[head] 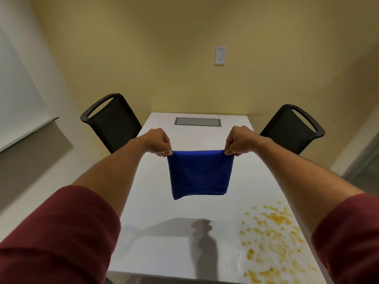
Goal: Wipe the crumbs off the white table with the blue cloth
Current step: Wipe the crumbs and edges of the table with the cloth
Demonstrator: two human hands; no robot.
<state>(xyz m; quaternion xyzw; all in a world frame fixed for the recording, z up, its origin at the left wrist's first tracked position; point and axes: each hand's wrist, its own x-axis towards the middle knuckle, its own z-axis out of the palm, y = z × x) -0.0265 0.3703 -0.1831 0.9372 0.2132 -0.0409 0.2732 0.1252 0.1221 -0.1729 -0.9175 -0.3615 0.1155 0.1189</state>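
Observation:
A blue cloth (200, 174) hangs in the air above the middle of the white table (160, 210), stretched flat between both hands. My left hand (157, 142) pinches its upper left corner and my right hand (238, 140) pinches its upper right corner. The lower edge of the cloth hangs free, clear of the tabletop. Orange-yellow crumbs (272, 238) lie scattered over the near right part of the table, below and to the right of the cloth. Both forearms are bare, with dark red sleeves at the elbows.
A black chair (110, 119) stands at the table's left side and another black chair (293, 128) at its right. A grey recessed panel (198, 121) sits in the far end of the table. A yellow wall with a switch (220, 55) is behind.

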